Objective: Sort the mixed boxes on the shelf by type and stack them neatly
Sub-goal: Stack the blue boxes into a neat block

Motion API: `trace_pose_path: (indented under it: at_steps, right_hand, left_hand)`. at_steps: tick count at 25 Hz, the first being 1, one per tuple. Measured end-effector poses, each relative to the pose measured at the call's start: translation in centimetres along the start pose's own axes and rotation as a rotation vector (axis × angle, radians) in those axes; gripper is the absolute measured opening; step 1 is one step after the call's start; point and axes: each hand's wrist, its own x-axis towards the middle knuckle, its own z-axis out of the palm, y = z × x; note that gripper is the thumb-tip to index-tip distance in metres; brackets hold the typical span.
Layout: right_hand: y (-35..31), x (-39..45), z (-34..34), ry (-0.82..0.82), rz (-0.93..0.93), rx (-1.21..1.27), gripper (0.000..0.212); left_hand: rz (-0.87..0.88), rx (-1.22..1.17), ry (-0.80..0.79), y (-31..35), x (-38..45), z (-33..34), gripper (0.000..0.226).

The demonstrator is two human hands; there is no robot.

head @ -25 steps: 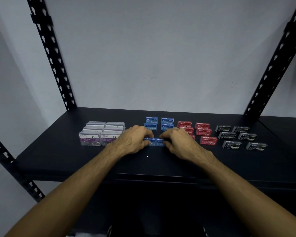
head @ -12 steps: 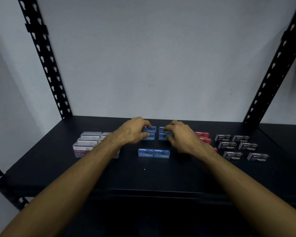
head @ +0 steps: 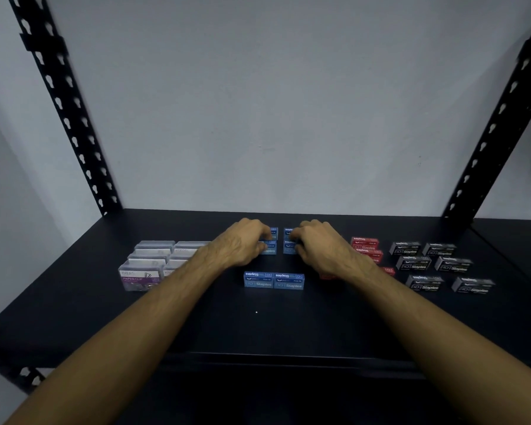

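1. Both hands have gone from the front blue pair [head: 273, 280] to the rear blue boxes [head: 272, 240], mid-shelf.
2. Left hand [head: 242, 243] and right hand [head: 318, 243] curl onto them; grip depth unclear.
3. Risk: uneven pushing skews the stacks.
4. Counted: two front blue, six black boxes [head: 413, 262]; red boxes [head: 365, 242] and clear boxes [head: 141, 273] partly hidden.

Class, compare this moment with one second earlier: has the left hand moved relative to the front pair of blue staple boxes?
Yes. The left hand has moved away from the front pair of blue staple boxes, farther back on the shelf, and now rests on the rear blue boxes.
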Motion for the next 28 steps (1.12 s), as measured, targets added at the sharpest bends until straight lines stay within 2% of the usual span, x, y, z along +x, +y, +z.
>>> trace_pose_path:
  at_steps: [4,13,20,28]
  right_hand:
    - [0.0,0.3,0.2,-0.038,-0.015,-0.002,0.022]
    - [-0.7,0.2,0.4,-0.001,-0.069,0.095,0.019]
    - [-1.0,-0.7,0.2,-0.064,-0.08,0.205,0.022]
    - [-1.7,-1.8,-0.5,-0.155,-0.095,0.308,0.028]
  left_hand:
    - [0.008,-0.008,0.006,0.0,0.1,0.1,0.021]
    - [0.022,-0.025,-0.021,0.3,-0.3,-0.1,0.021]
    - [0.05,-0.057,-0.135,0.4,-1.6,-1.0,0.016]
    - [0.108,-0.074,-0.206,0.4,-3.3,-1.9,0.025]
